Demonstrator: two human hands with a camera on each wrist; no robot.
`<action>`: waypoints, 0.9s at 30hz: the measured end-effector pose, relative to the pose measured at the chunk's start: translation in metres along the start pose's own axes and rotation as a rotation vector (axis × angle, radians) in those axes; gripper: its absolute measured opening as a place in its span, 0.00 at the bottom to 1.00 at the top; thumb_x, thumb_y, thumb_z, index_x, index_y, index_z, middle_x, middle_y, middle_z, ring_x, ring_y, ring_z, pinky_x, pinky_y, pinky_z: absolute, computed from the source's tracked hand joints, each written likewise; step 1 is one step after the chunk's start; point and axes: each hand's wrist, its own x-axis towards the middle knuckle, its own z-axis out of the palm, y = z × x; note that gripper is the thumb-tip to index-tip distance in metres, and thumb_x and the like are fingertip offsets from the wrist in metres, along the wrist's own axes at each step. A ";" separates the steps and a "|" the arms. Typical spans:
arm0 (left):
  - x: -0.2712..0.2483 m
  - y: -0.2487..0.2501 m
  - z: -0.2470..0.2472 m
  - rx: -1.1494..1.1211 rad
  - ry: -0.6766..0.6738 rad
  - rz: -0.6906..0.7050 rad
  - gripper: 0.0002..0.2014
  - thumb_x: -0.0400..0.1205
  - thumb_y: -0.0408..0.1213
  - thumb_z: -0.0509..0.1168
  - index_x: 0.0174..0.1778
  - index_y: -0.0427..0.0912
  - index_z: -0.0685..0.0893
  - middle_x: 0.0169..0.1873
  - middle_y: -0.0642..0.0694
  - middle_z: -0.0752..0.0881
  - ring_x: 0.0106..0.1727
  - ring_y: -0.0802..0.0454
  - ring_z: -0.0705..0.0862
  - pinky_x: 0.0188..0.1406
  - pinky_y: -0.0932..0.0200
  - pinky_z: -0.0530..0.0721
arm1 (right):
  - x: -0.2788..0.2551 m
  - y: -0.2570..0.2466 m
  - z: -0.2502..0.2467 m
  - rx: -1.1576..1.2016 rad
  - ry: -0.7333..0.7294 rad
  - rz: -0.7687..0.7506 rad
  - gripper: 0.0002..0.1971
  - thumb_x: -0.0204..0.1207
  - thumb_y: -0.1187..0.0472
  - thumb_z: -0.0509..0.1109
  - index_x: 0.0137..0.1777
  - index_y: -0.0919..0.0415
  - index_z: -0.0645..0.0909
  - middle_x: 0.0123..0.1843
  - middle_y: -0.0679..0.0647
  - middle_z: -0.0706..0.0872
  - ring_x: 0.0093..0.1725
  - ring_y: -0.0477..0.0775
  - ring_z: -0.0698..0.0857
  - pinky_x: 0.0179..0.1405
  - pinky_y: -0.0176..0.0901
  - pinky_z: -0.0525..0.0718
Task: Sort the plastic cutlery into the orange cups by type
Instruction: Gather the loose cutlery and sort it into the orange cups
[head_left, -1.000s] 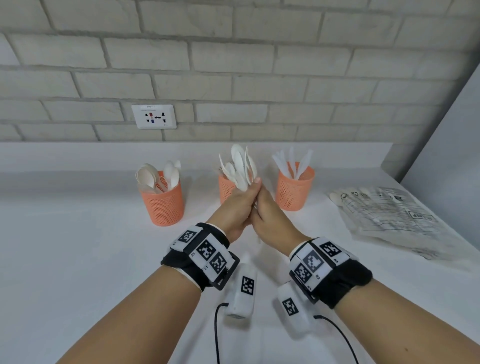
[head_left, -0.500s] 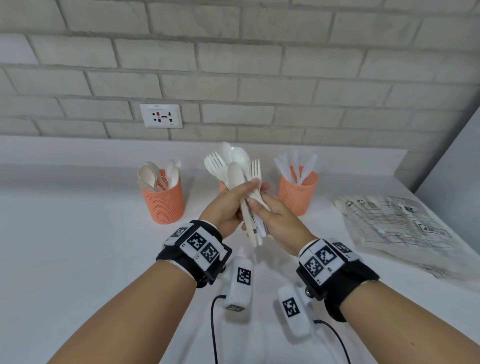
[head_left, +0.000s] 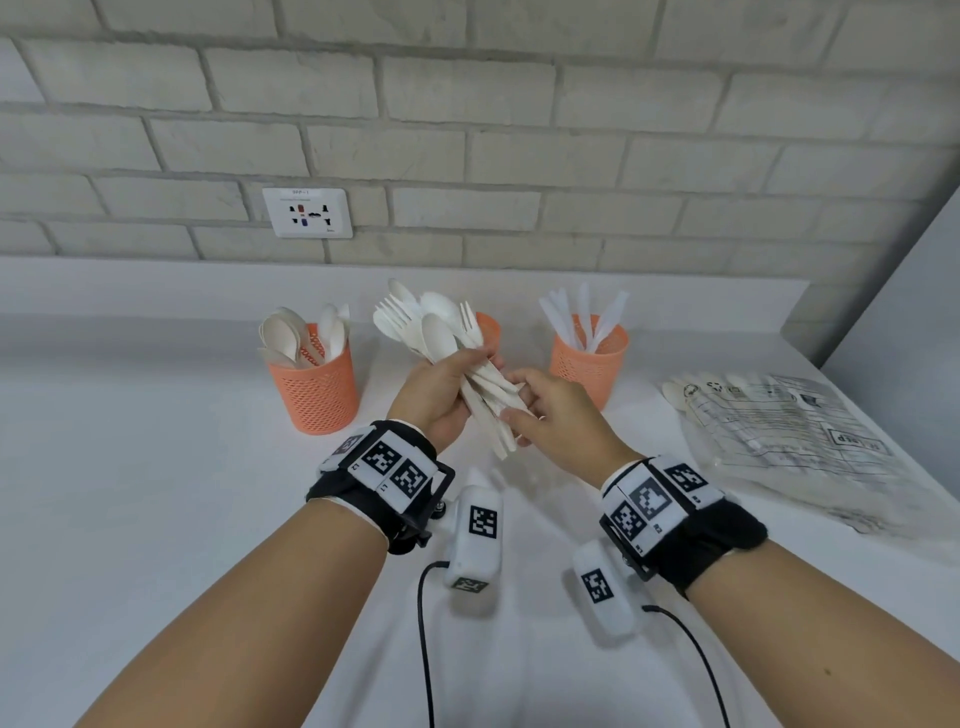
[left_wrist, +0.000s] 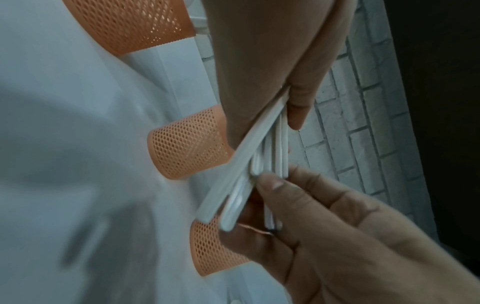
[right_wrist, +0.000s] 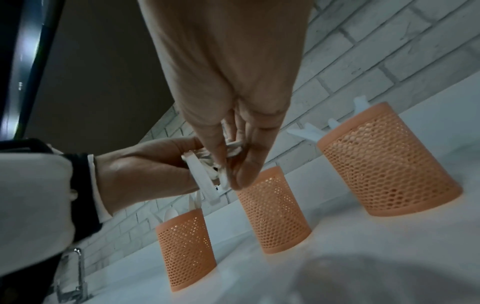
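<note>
Left hand (head_left: 436, 397) fist round mixed fork/spoon bundle (head_left: 457, 358), held above counter (head_left: 156, 493) mid-back, before middle orange cup (head_left: 488, 327). Right hand (head_left: 558, 421) fingers (head_left: 522, 389) pinching handle ends. Risk: pulling one drags neighbours, bundle fans, pieces drop; wrong type pulled. White counter, brick wall (head_left: 467, 130), wall socket (head_left: 307, 213), plastic bag (head_left: 789, 436) right edge.

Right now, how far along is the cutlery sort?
Partly done: left orange mesh cup holds white plastic spoons, right orange mesh cup holds knives. In hand: left hand grips a mixed fork-and-spoon bundle, right hand pinches its handles. Left: sorting that bundle.
</note>
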 end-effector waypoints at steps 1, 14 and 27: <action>0.001 0.000 -0.001 -0.002 0.011 0.009 0.02 0.79 0.26 0.65 0.44 0.35 0.80 0.32 0.43 0.84 0.34 0.51 0.86 0.37 0.57 0.88 | -0.001 0.002 -0.001 -0.010 -0.007 0.005 0.19 0.77 0.70 0.67 0.68 0.65 0.75 0.40 0.51 0.82 0.39 0.57 0.87 0.46 0.51 0.88; 0.006 0.009 -0.012 -0.003 0.124 0.093 0.03 0.79 0.27 0.64 0.41 0.37 0.80 0.35 0.43 0.84 0.35 0.50 0.85 0.34 0.54 0.87 | -0.007 0.014 -0.039 0.329 -0.310 0.234 0.17 0.75 0.78 0.66 0.55 0.56 0.76 0.35 0.57 0.83 0.31 0.52 0.89 0.32 0.37 0.87; 0.008 0.012 -0.013 0.116 0.147 0.206 0.04 0.79 0.24 0.64 0.41 0.36 0.81 0.33 0.44 0.82 0.32 0.53 0.83 0.31 0.59 0.84 | -0.005 0.028 -0.028 0.019 -0.344 0.226 0.17 0.83 0.69 0.58 0.67 0.50 0.72 0.34 0.49 0.78 0.33 0.45 0.75 0.34 0.34 0.73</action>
